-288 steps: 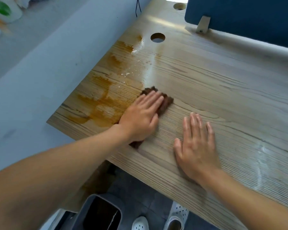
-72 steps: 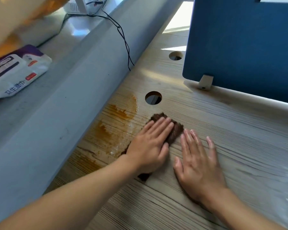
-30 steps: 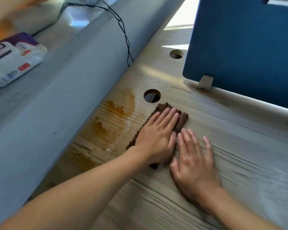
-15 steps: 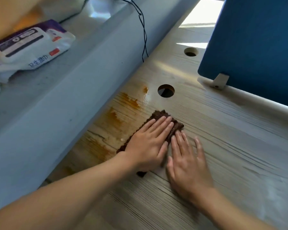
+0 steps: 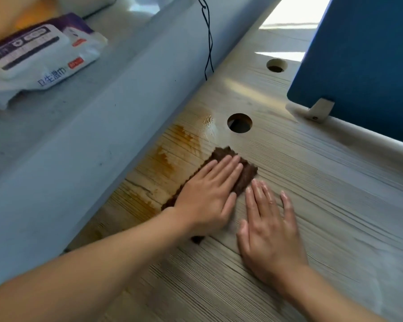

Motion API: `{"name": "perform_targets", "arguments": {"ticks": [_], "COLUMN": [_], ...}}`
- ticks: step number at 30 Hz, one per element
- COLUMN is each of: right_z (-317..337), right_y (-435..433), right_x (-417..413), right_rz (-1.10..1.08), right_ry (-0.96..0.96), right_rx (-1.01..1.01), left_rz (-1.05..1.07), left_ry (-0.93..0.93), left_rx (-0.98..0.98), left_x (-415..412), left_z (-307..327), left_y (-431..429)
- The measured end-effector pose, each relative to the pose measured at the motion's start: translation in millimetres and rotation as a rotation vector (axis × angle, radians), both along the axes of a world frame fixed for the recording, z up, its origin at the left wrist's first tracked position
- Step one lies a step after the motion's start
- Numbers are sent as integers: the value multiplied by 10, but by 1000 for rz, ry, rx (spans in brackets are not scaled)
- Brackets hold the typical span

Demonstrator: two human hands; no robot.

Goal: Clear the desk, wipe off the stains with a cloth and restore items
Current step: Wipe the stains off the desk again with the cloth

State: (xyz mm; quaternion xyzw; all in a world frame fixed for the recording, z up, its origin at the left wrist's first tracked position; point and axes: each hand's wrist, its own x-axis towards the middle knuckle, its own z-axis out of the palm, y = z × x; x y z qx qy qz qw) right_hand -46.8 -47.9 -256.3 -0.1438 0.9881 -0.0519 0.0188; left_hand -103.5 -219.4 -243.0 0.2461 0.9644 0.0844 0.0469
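Note:
A dark brown cloth [image 5: 247,173] lies flat on the wooden desk [image 5: 323,205]. My left hand [image 5: 207,196] presses on it with straight fingers and covers most of it. Orange-brown stains [image 5: 168,163] streak the wood just left of the cloth, along the desk's left edge. My right hand [image 5: 270,231] rests flat on the bare wood right of the cloth, its fingertips close to the cloth's right corner.
A round cable hole [image 5: 239,123] sits just beyond the cloth, a second hole [image 5: 276,65] farther back. A blue divider panel [image 5: 363,56] on a bracket stands at the right. A grey ledge at left carries a wet-wipes pack [image 5: 40,56]; a black cable [image 5: 208,38] hangs beside it.
The stain near the cable hole has shrunk as the cloth rubbed back and forth over it. In the last half second my right hand has drawn slightly away from the left.

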Motion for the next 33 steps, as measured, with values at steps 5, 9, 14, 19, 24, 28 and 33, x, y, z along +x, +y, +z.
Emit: {"name": "perform_targets", "arguments": {"ticks": [5, 9, 14, 19, 24, 28, 33], "right_z": [26, 25, 27, 34, 7, 6, 20], "right_y": [-7, -1, -2, -8, -3, 16, -26], "right_x": [-5, 2, 2, 0, -2, -1, 2], "right_rz": [9, 4, 2, -5, 5, 0, -12], "right_ry": [-10, -26, -31, -29, -18, -26, -27], "right_rx": [2, -4, 3, 19, 11, 7, 44], "left_rz": [-22, 288, 189, -135, 145, 287, 13], "left_ry": [-7, -51, -11, 3, -28, -51, 3], "left_rx": [-24, -45, -34, -40, -38, -47, -24], "left_x": [-245, -934, -399, 379, -360, -473, 624], "left_z": [-39, -85, -40, -22, -23, -59, -12], "left_y": [-127, -64, 5, -128, -166, -107, -51]}}
